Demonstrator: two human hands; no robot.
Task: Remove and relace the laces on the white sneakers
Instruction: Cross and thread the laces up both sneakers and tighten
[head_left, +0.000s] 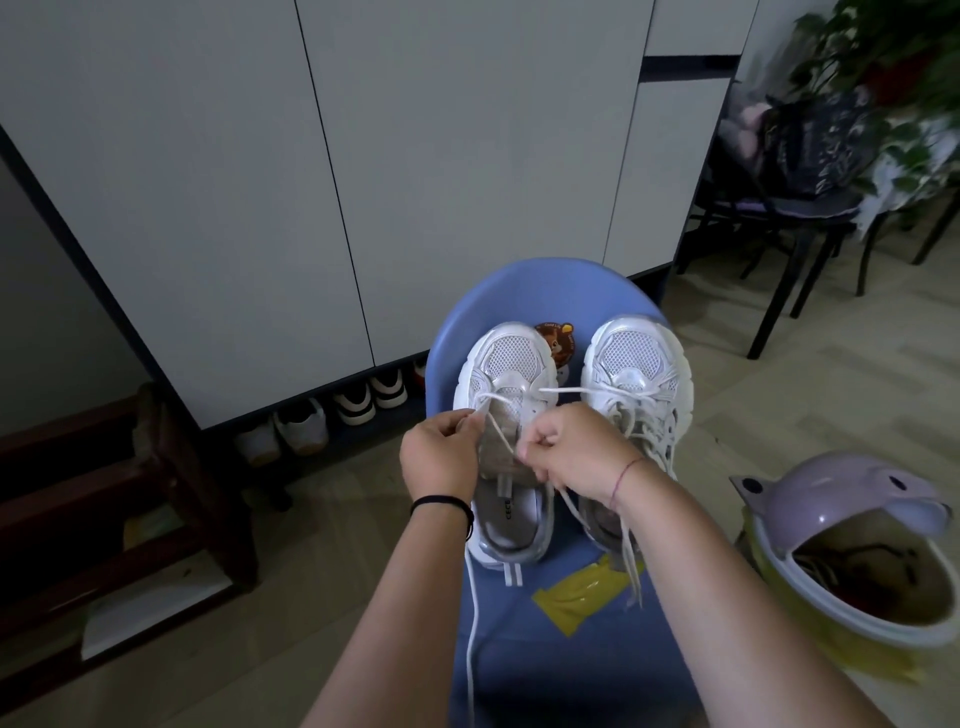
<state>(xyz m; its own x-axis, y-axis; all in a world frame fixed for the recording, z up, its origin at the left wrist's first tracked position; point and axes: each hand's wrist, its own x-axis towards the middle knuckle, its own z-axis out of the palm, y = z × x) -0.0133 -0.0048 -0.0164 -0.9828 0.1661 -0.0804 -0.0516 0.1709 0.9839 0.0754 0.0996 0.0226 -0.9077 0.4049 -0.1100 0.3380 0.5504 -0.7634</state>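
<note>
Two white sneakers stand side by side on a blue chair (545, 291), toes pointing away. The left sneaker (506, 364) has its lace (498, 400) threaded only near the toe, and one loose end hangs off the chair's front. My left hand (441, 452) pinches the lace at the shoe's left eyelets. My right hand (576, 452) pinches the other strand over the tongue. The right sneaker (636, 364) is still laced, with its lace ends trailing toward me.
A yellow wrapper (582, 592) lies on the chair seat. A lidded purple and yellow bin (852, 545) stands on the floor at right. Grey cabinet doors rise behind, with shoes (332, 415) tucked beneath. A dark wooden stool (156, 493) is at left, black chairs at back right.
</note>
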